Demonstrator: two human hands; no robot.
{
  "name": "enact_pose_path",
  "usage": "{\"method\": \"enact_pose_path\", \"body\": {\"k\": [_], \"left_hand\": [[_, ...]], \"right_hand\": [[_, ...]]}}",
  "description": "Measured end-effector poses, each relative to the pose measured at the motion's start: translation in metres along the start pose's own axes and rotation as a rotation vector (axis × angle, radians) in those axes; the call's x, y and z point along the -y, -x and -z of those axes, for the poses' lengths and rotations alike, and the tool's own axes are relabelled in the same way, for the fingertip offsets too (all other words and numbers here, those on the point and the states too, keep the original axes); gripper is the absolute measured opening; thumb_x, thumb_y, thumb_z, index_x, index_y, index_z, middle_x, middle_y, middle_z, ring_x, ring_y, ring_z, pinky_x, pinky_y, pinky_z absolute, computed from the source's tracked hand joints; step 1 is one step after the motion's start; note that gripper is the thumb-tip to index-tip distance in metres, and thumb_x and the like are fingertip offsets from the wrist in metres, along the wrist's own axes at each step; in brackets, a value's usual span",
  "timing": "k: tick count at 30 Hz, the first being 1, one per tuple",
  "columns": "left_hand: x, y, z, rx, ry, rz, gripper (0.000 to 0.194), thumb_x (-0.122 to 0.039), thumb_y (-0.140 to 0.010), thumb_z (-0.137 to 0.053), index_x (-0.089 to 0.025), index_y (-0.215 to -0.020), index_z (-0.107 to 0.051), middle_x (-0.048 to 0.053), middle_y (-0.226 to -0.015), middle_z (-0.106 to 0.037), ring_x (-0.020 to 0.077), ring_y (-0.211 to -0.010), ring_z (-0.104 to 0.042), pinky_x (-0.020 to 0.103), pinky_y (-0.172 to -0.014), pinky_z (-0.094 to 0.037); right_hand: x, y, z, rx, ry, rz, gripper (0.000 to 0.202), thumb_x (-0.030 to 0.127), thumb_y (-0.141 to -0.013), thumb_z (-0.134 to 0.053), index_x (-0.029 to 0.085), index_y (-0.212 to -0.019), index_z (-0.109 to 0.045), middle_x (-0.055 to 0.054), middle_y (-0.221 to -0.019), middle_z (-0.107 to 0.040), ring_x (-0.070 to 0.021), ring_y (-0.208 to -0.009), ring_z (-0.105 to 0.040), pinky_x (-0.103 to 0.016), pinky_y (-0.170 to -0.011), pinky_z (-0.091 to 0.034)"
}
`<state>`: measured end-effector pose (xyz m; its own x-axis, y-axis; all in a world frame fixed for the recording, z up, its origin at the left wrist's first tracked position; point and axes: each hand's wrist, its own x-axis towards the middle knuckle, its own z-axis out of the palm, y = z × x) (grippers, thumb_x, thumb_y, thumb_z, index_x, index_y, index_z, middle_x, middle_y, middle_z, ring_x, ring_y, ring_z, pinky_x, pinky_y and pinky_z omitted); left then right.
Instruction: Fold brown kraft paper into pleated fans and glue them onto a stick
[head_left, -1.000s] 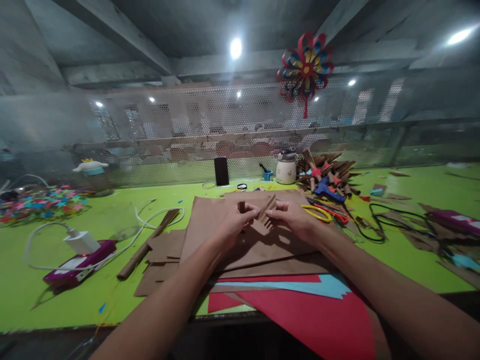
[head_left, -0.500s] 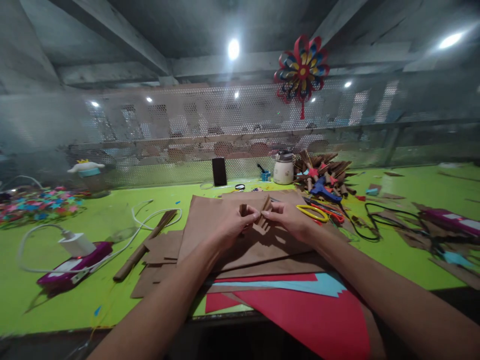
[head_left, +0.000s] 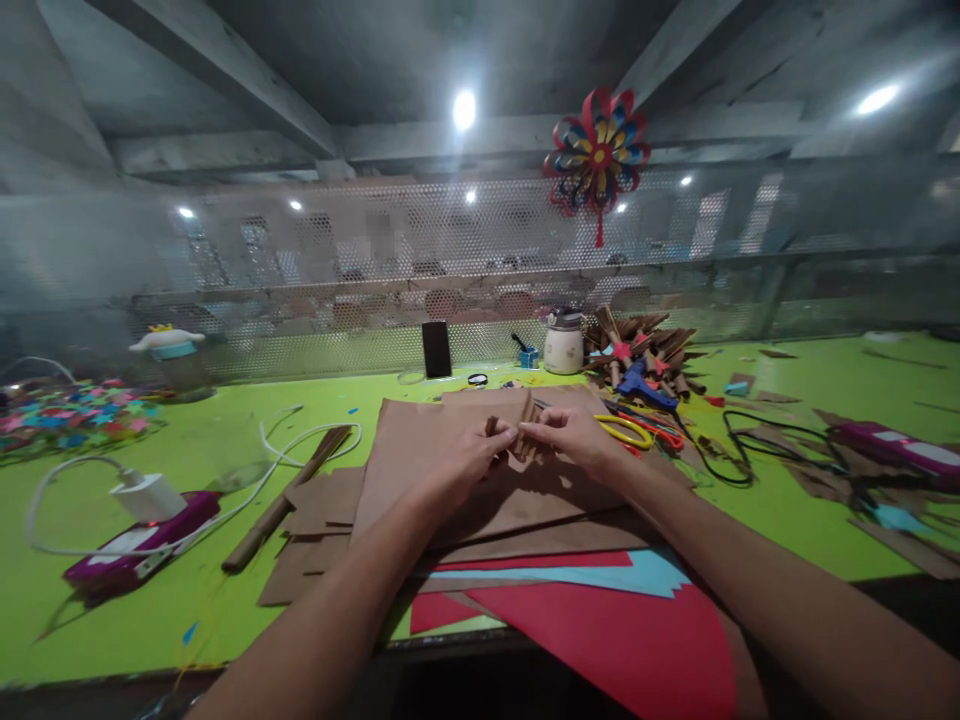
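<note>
Two bare hands are meeting over the stack of brown paper sheets (head_left: pixel 420 450), which is lying on the green table (head_left: pixel 225 440) and serving here as the landmark. Far to the left of the stack, a magenta device (head_left: pixel 127 545) is resting with a white charger (head_left: pixel 146 495) on it, its white cable (head_left: pixel 300 440) looping toward the stack. Just left of the stack, a rolled brown tube (head_left: pixel 289 498) is lying beside loose brown offcuts (head_left: pixel 315 520). Above the middle of the stack, the left hand (head_left: pixel 461 455) is pinching one end of a small pleated brown paper piece (head_left: pixel 523 425), fingers curled narrow around it. Touching it fingertip to fingertip, the right hand (head_left: pixel 574 440) is pinching the other side of the same piece, fingers likewise closed tight on it. Nearer the person than the stack, red paper (head_left: pixel 630 640) and a blue strip (head_left: pixel 600 578) are sticking out from under it. Beyond the stack, a black block (head_left: pixel 436 348) and a pale jar (head_left: pixel 563 340) are standing by the mesh wall. Just right of the stack, yellow scissors (head_left: pixel 626 430) are lying, with a blue glue gun (head_left: pixel 643 385) and a heap of brown rolls (head_left: pixel 645 350) behind them, and a black cord (head_left: pixel 757 445) is trailing farther right.
</note>
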<state>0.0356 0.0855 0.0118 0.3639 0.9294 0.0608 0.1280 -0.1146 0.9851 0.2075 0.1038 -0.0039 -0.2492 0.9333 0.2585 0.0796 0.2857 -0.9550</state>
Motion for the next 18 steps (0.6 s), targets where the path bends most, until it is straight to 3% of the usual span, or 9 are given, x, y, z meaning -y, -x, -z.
{"method": "enact_pose_path", "body": {"k": [12, 18], "left_hand": [[0.0056, -0.0040, 0.0029, 0.244, 0.245, 0.048, 0.027, -0.039, -0.073, -0.062, -0.013, -0.078, -0.056, 0.002, -0.067, -0.054, 0.0053, -0.050, -0.038, 0.019, -0.041, -0.014], [0.0055, -0.0029, 0.0042, 0.316, 0.330, 0.113, 0.026, -0.037, -0.073, -0.064, -0.013, -0.076, -0.053, 0.002, -0.067, -0.055, 0.0059, -0.051, -0.043, 0.018, -0.041, -0.017]], "right_hand": [[0.0031, 0.0029, -0.0042, 0.029, -0.146, 0.016, 0.037, 0.047, -0.064, -0.070, 0.016, -0.064, -0.051, 0.006, -0.053, -0.051, -0.0048, -0.043, -0.040, -0.019, -0.043, -0.027], [0.0056, 0.0072, -0.0055, 0.167, -0.332, -0.023, 0.032, 0.042, -0.066, -0.072, 0.017, -0.068, -0.051, 0.003, -0.061, -0.057, -0.0098, -0.054, -0.053, -0.022, -0.050, -0.037]]}}
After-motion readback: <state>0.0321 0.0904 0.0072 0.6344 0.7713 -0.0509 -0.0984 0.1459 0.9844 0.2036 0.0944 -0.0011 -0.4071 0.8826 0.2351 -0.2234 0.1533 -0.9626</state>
